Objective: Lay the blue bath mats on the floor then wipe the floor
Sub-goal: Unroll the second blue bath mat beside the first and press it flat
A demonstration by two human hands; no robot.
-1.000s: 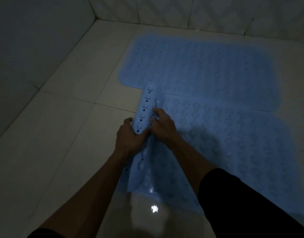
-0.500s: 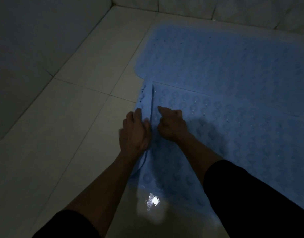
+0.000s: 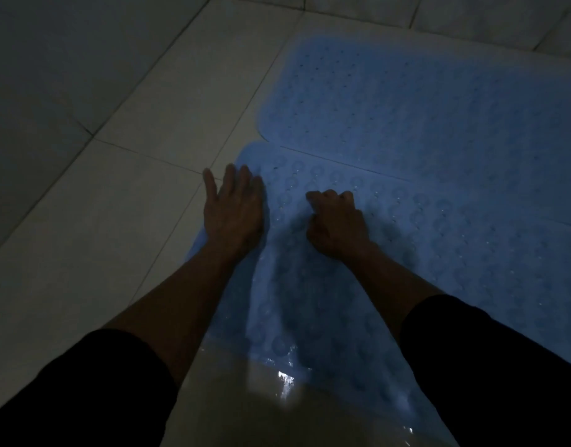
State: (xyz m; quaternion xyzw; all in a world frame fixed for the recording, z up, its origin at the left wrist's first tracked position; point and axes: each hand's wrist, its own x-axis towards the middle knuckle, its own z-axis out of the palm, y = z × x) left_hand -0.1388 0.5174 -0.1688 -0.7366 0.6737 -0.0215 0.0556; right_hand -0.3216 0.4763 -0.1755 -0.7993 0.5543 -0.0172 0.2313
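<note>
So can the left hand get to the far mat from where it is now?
Probably yes. The left hand lies flat on the near mat's edge, and only bare tile floor and mat separate it from the far mat.

Dim room, very little light – most of the scene sits in shadow. Floor [image 3: 168, 101] is pale, large-format tile w/ thin dark grout lines running diagonally across the view. Left wall [image 3: 51, 43] is dark grey, also tiled, meets the floor along a slanted line from top centre down to the left edge. Far wall [image 3: 439, 14] at the top is lighter tile w/ visible grout joints. Near the bottom centre the floor looks wet & glossy – 1 small bright glare spot [image 3: 285, 379] reflects off it, w/ a paler patch around it. No furniture or windows in view.
</note>
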